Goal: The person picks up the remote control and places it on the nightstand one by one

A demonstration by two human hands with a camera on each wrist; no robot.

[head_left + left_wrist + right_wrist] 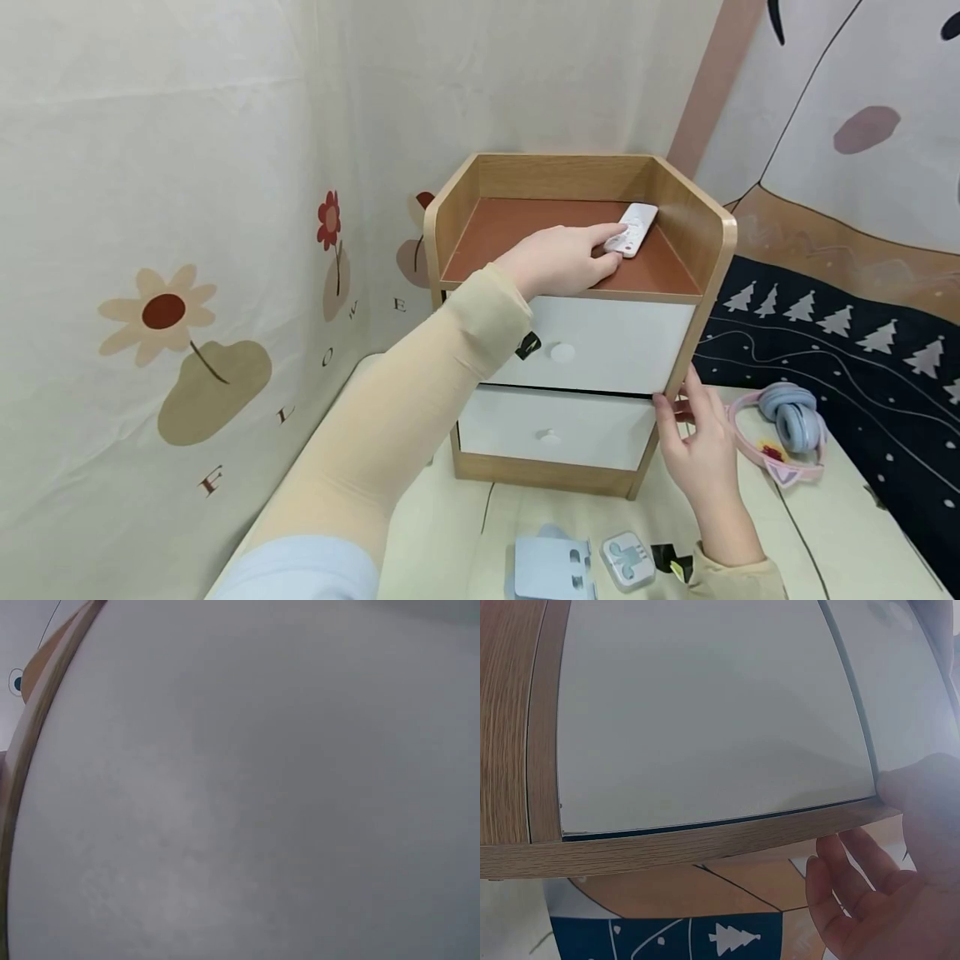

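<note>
A small wooden cabinet with two white drawers stands on the table. A white remote control is over the right part of its brown top shelf. My left hand reaches in over the front edge, its index finger and thumb at the near end of the remote. In the left wrist view, a drawer's white front fills nearly everything and the hand is out of sight. Low on the cabinet's right side, my right hand grips the frame, thumb at the front edge, fingers along the side.
Headphones with a pink band lie right of the cabinet. In front are a light blue case-like object and a small white case with earphones. Printed fabric hangs close at the left and behind.
</note>
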